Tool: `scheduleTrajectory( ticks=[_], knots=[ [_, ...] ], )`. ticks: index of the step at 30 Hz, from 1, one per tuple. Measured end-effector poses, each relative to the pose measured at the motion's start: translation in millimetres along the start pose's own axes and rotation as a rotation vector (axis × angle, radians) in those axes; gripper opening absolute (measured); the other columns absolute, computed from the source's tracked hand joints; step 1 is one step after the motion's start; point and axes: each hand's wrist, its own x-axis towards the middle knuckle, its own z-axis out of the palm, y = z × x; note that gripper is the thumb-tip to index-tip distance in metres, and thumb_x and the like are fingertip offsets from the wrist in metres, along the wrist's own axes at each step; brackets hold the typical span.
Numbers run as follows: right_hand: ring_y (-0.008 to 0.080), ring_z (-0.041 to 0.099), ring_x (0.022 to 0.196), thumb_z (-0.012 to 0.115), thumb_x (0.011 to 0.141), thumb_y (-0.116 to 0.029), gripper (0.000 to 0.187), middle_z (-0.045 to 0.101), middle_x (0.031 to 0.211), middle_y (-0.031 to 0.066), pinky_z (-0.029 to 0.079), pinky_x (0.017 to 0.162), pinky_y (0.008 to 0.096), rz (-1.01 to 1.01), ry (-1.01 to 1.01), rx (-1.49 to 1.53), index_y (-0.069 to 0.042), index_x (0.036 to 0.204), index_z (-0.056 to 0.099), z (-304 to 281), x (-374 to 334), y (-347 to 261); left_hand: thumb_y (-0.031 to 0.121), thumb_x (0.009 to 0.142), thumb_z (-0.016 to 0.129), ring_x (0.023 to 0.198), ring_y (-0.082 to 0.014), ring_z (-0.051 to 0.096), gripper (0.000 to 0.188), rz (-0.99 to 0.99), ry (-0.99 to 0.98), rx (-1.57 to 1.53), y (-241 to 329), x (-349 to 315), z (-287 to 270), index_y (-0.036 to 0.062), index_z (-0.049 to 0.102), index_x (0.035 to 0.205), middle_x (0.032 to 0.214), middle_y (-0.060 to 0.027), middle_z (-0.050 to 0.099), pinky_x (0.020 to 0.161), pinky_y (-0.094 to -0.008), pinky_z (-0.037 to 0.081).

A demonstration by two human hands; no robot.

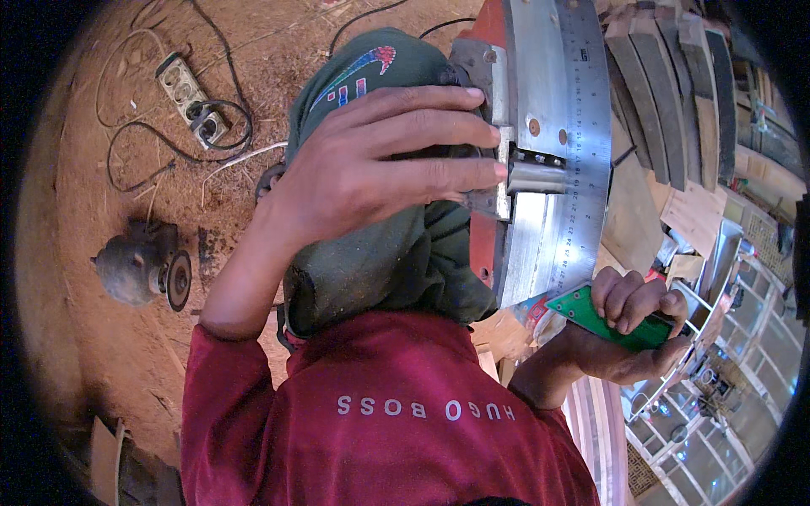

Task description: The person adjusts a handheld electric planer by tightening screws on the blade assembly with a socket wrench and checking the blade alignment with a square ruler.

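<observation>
From the head camera, the left hand [371,160] is resting, fingers spread open, on the dark green cloth-covered machine [380,253], just left of the long steel ruler [582,143]; the right hand [629,325] is gripping a flat green plastic piece [595,316] below the ruler's near end.

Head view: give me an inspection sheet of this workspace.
Surface: metal machine bed with a red edge; a steel ruler lies along it.
Job's things: green flat piece near the ruler's lower end; green cloth draped beside the bed.
Clutter: grinder with a round disc lies on the sawdust floor.
Grippers: left hand is spread flat on the cloth, fingertips at the bed's edge; right hand is closed around the green flat piece.
Cables: power strip with one plug in it; dark cables loop loosely over the floor.
Surroundings: stacked curved wood pieces; window frames leaning nearby.
</observation>
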Motion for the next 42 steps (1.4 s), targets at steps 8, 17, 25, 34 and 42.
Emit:
scheduleTrajectory(
  ticks=[8, 17, 25, 34, 42],
  knots=[
    [0.0155, 0.037, 0.052, 0.040, 0.107, -0.051, 0.055, 0.045, 0.065, 0.0053, 0.032, 0.054, 0.0354, -0.020, 0.037, -0.010, 0.000, 0.123, 0.056, 2.4, -2.3, 0.3, 0.016, 0.070, 0.085, 0.123, -0.0330, 0.064, 0.045, 0.020, -0.011, -0.015, -2.0, -1.3, 0.3, 0.0171, 0.078, 0.114, 0.123, -0.0047, 0.071, 0.098, -0.0413, 0.056],
    [0.0161, 0.040, 0.054, 0.042, 0.106, -0.056, 0.057, 0.045, 0.065, 0.0047, 0.033, 0.052, 0.0358, -0.038, -0.008, -0.036, -0.003, 0.121, 0.055, 9.3, 4.9, -6.2, 0.020, 0.067, 0.086, 0.128, -0.0340, 0.061, 0.051, -0.077, -0.017, -0.019, 3.3, 0.2, -0.6, 0.0145, 0.077, 0.117, 0.126, -0.0065, 0.069, 0.101, -0.0430, 0.054],
    [0.0187, 0.042, 0.049, 0.043, 0.104, -0.061, 0.056, 0.047, 0.064, 0.0042, 0.039, 0.050, 0.0391, -0.026, 0.080, -0.042, -0.006, 0.109, 0.052, 44.2, 0.3, -15.9, 0.021, 0.067, 0.087, 0.131, -0.0350, 0.059, 0.054, -0.077, -0.032, -0.026, 4.2, 2.9, -1.8, 0.0118, 0.075, 0.119, 0.128, -0.0081, 0.068, 0.103, -0.0441, 0.053],
    [0.0187, 0.045, 0.049, 0.045, 0.103, -0.061, 0.056, 0.050, 0.064, 0.0057, 0.043, 0.050, 0.0392, -0.009, 0.046, -0.039, -0.006, 0.111, 0.052, 46.8, -0.1, -12.8, 0.022, 0.069, 0.087, 0.130, -0.0351, 0.059, 0.051, -0.079, -0.027, -0.040, 4.8, 2.0, -1.9, 0.0125, 0.075, 0.118, 0.128, -0.0082, 0.068, 0.103, -0.0442, 0.053],
    [0.0188, 0.046, 0.050, 0.048, 0.104, -0.058, 0.054, 0.051, 0.065, 0.0057, 0.042, 0.049, 0.0376, -0.007, 0.063, -0.061, -0.005, 0.111, 0.054, 59.3, -4.6, -5.0, 0.022, 0.069, 0.087, 0.131, -0.0352, 0.059, 0.051, -0.079, -0.034, -0.034, 4.8, 2.2, -2.1, 0.0122, 0.075, 0.118, 0.128, -0.0079, 0.068, 0.103, -0.0442, 0.053]
  ],
)
